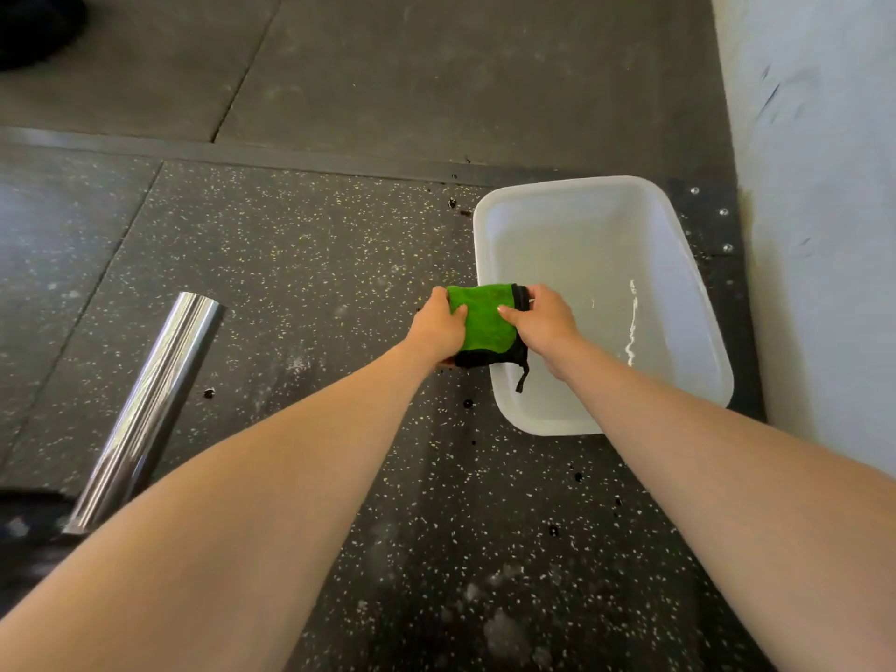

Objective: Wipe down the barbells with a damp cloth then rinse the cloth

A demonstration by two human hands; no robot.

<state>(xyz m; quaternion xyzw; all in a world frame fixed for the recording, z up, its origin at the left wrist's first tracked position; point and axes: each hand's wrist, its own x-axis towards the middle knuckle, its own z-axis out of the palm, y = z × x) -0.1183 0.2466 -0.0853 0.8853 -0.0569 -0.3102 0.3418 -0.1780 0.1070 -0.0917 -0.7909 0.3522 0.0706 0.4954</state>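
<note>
On the floor, far left: a shiny chrome barbell (145, 414) end lies slanted, well apart from the tub.
Floor: dark rubber floor (315, 264) flecked with pale specks, with a few small dark spots near the tub.
Left hand: the left hand (436, 327) grips the cloth's left edge, fingers curled over the far side, thumb pressed on top.
Cloth: a folded green cloth (485, 317) with black trim, held between both hands above the tub's near left rim; a black loop dangles from its lower right corner.
Right hand: the right hand (543, 322) grips the cloth's right edge, fingers wrapped round it, thumb on top.
Tub: a white plastic tub (572, 184) on the floor, holding clear water (630, 322) that glints.
Far right: a pale, scuffed wall (814, 186) just beside the tub.
</note>
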